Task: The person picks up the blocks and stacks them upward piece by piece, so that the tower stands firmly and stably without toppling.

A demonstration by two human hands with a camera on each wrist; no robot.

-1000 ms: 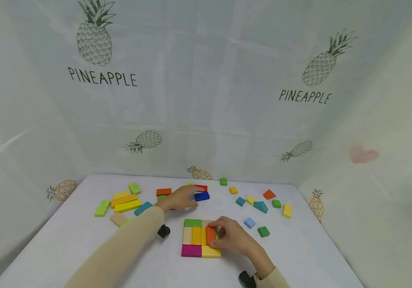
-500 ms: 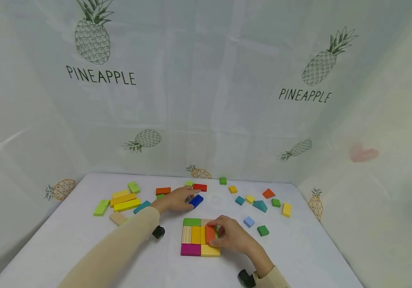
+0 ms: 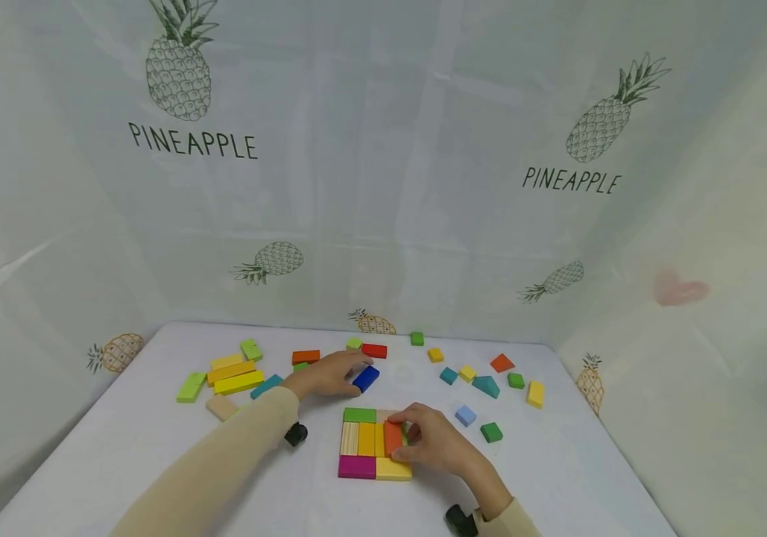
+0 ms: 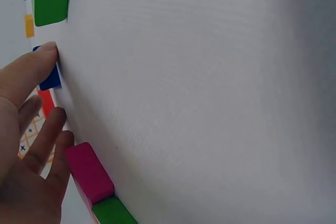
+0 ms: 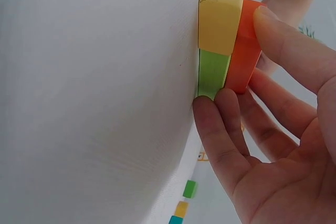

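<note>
In the head view my left hand (image 3: 332, 373) is at a blue block (image 3: 366, 379) beyond the layout, thumb at its near end and index finger at its far end. The left wrist view shows the thumb overlapping this blue block (image 4: 51, 78). My right hand (image 3: 433, 440) pinches an orange-red block (image 3: 393, 438) between thumb and fingers, on the right side of a flat layout of blocks. In the right wrist view the orange-red block (image 5: 244, 56) stands above a light green block (image 5: 211, 72), whose end two other fingertips meet. A magenta block (image 3: 357, 468) forms the layout's near left corner.
Yellow blocks (image 3: 238, 382) and a tan block (image 3: 221, 407) lie with others at the left. A red block (image 3: 374, 350) is behind the blue one. To the right are scattered small blocks, among them a teal triangle (image 3: 487, 385) and a green cube (image 3: 491, 432).
My left hand has drawn back slightly to the left, and the blue block has turned slantwise and come nearer. My right hand stays on the orange-red block.
</note>
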